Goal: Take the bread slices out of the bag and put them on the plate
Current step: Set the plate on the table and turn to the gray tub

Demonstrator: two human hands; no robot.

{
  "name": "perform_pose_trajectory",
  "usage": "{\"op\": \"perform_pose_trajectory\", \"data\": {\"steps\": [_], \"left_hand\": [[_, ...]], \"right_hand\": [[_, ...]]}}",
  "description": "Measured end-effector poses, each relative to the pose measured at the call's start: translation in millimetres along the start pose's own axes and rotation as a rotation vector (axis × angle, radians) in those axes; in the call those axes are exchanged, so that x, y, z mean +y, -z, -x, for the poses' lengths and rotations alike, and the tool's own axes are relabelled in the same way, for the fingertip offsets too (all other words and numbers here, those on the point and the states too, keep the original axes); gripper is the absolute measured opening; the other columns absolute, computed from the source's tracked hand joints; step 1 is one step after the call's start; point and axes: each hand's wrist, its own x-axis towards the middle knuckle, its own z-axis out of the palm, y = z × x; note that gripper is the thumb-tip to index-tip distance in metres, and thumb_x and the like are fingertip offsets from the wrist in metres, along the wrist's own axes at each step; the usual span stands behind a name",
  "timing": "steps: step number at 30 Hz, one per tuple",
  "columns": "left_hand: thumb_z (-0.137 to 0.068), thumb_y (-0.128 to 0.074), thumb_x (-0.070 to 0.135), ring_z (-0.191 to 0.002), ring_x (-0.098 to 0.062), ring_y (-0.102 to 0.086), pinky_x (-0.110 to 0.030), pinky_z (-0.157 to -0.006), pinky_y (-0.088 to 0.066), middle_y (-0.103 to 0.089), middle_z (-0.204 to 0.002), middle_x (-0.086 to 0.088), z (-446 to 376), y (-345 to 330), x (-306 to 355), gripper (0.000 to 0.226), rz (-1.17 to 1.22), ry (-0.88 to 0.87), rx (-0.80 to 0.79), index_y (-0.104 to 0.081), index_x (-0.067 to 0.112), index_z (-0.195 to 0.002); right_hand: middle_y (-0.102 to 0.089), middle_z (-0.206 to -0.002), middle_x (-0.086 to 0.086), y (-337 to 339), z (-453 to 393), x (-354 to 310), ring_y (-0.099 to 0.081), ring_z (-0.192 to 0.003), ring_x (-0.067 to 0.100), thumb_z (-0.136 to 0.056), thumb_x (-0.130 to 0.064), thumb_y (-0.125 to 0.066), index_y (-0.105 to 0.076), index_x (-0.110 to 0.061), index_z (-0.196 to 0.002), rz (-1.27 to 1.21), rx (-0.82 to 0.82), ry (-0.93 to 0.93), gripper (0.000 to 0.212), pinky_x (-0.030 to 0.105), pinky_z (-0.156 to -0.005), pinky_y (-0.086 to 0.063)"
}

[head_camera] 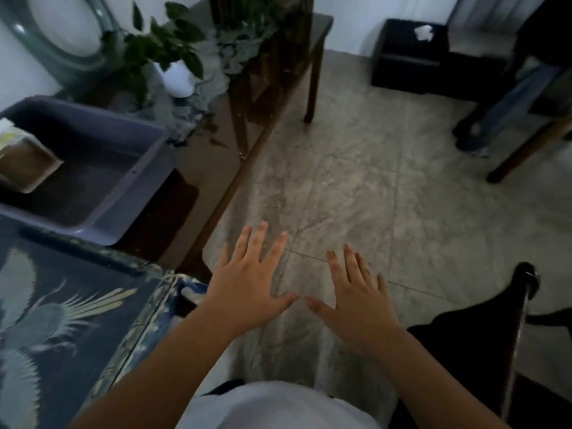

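Here both hands, left (pixel 247 292) and right (pixel 356 305), spread empty above tiled floor (pixel 387 181).

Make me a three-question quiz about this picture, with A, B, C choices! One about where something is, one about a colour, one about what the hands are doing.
1. Where is the purple tub?
A. on the floor
B. on the table, left
C. on the chair

2. What colour is the plant pot?
A. white
B. red
C. black

3. What are the hands doing?
A. holding bread
B. gripping a bag
C. open, holding nothing

Answers: B, the tub sits on the dark table at left. A, the pot is white. C, the left hand and right hand are spread flat over the floor.
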Motion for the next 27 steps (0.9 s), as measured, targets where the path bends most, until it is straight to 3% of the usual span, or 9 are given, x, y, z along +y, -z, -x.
{"op": "perform_pose_trajectory", "data": {"steps": [6,12,21,27], "left_hand": [[-0.073,-0.022,0.087,-0.148,-0.028,0.011,-0.056,-0.116,-0.004,0.012,-0.164,-0.005,-41,-1,10,0.098,-0.019,-0.081,-0.036,0.021,0.039,-0.147],[-0.072,-0.019,0.086,-0.148,-0.029,0.015,-0.057,-0.116,-0.004,0.013,-0.164,-0.006,-92,-2,-2,0.099,-0.041,-0.16,-0.079,0.023,0.037,-0.147],[-0.073,-0.019,0.085,-0.148,-0.03,0.016,-0.057,-0.117,-0.002,0.014,-0.163,-0.008,-180,16,-61,0.099,-0.081,-0.209,-0.092,0.019,0.035,-0.148],[-0.074,-0.019,0.086,-0.148,-0.028,0.013,-0.058,-0.116,-0.004,0.014,-0.164,-0.007,-213,26,-108,0.098,-0.07,-0.13,-0.088,0.015,0.034,-0.15]], "right_hand": [[0.019,-0.163,-0.001,-1,-18,26,0.014,-0.15,0.02,-0.073,-0.09,-0.008,0.015,-0.031,-0.152,-0.035,-0.004,-0.071,0.102,0.054,-0.118,-0.005],[0.021,-0.163,0.0,-1,-53,26,0.015,-0.149,0.02,-0.075,-0.088,-0.012,0.017,-0.032,-0.152,-0.065,-0.021,-0.127,0.099,0.053,-0.118,-0.003],[0.02,-0.163,0.001,21,-140,5,0.014,-0.15,0.022,-0.078,-0.085,-0.018,0.019,-0.032,-0.15,-0.021,-0.02,-0.15,0.097,0.053,-0.118,-0.004],[0.019,-0.163,0.001,38,-204,-22,0.013,-0.15,0.022,-0.077,-0.086,-0.017,0.017,-0.033,-0.151,-0.004,-0.034,-0.083,0.097,0.054,-0.117,-0.005]]}}
